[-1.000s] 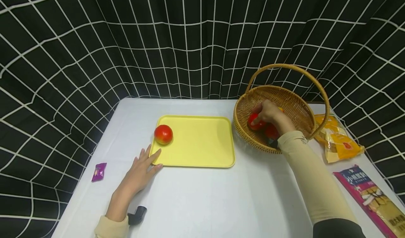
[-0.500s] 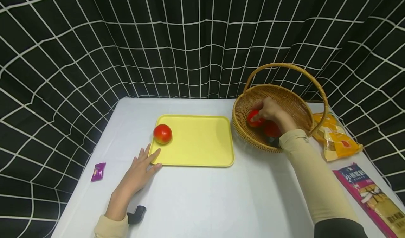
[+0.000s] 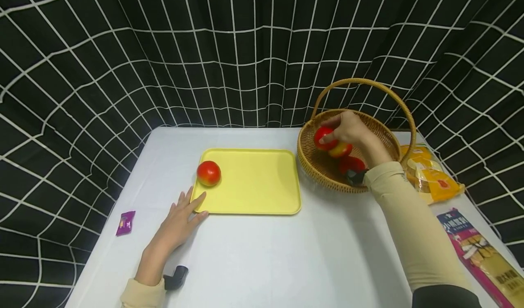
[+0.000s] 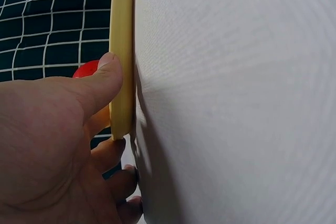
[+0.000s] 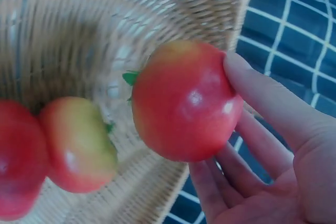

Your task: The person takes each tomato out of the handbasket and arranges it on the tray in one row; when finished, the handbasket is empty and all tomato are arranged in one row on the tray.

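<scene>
Where the right hand is: grip clamped on red fruit, at left of basket.
Left hand: grip apart, touching near-left of yellow tray.
Yellow tray: second fruit, left.

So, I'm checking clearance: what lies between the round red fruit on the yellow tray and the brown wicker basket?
In the head view, only bare tray and its rim, perhaps a sliver of white table, separate the fruit and basket.
</scene>
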Demonstrator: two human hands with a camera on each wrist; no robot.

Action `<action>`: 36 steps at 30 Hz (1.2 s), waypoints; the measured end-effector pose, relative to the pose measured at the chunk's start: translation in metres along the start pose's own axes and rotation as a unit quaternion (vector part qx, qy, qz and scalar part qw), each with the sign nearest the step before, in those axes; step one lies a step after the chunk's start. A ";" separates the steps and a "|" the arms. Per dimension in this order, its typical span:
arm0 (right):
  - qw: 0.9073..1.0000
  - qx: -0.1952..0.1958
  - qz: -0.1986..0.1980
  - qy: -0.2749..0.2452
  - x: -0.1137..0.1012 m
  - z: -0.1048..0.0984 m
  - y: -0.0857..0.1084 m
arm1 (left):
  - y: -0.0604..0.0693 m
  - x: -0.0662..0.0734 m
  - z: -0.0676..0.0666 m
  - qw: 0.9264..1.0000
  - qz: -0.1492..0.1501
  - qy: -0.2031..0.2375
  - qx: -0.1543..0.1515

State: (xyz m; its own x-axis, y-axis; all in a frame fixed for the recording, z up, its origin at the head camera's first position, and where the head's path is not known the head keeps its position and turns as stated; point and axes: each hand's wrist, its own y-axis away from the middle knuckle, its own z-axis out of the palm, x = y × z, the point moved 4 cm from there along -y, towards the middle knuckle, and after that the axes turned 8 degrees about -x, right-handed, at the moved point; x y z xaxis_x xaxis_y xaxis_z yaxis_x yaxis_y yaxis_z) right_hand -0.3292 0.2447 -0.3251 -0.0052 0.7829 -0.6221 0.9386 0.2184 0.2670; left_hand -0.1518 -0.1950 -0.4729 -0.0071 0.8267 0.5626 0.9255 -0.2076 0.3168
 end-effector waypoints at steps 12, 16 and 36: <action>0.999 0.005 -0.019 -0.036 -0.047 -0.001 0.008 | -0.001 -0.003 0.001 1.000 -0.001 0.002 0.000; 0.998 0.005 -0.036 -0.050 -0.062 0.004 0.006 | -0.002 -0.004 0.001 1.000 -0.004 0.003 0.001; 0.983 -0.003 -0.152 -0.108 -0.126 0.075 -0.030 | -0.003 -0.004 0.003 1.000 -0.004 0.009 0.003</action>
State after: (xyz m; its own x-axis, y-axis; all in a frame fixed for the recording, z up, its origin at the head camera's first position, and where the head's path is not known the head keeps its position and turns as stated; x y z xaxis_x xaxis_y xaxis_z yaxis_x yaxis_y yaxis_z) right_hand -0.3305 0.0960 -0.3098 -0.2108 0.5398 -0.8149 0.9032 0.4264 0.0488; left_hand -0.1539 -0.1965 -0.4783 -0.0209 0.8189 0.5735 0.9273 -0.1986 0.3174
